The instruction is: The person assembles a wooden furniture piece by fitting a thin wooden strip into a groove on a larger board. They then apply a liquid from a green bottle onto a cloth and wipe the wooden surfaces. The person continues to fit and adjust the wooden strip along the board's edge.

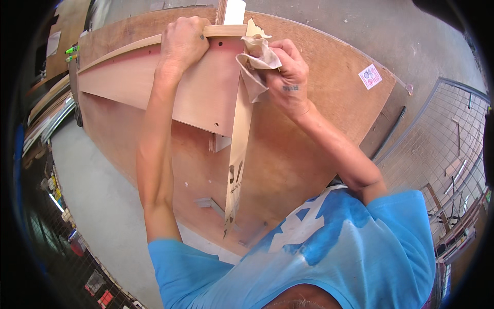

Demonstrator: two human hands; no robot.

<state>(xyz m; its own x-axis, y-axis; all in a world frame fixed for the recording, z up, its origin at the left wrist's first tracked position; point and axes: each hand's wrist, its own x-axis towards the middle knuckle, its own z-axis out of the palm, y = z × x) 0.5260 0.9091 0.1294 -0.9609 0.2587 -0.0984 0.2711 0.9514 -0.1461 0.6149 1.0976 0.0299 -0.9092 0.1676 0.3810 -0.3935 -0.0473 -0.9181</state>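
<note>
A wooden panel [193, 85] with a pale edge strip [123, 49] and a few dark holes stands on a large brown board. My left hand [184, 45] is closed over the panel's far edge. In my right hand [289, 77] is a crumpled, off-white cloth [257, 59], pinched at the panel's right end. A long tan strip [238, 139], like tape or thin veneer, runs from under the cloth toward me and narrows to a torn, dark-marked tip. The cloth hides where the strip meets the panel.
The brown board [314, 103] lies beneath the work, with a small sticker [370, 76] at its right. A white piece [234, 11] stands behind the panel. Wire mesh [437, 139] is at the right; stacked lengths [56, 121] lie at the left.
</note>
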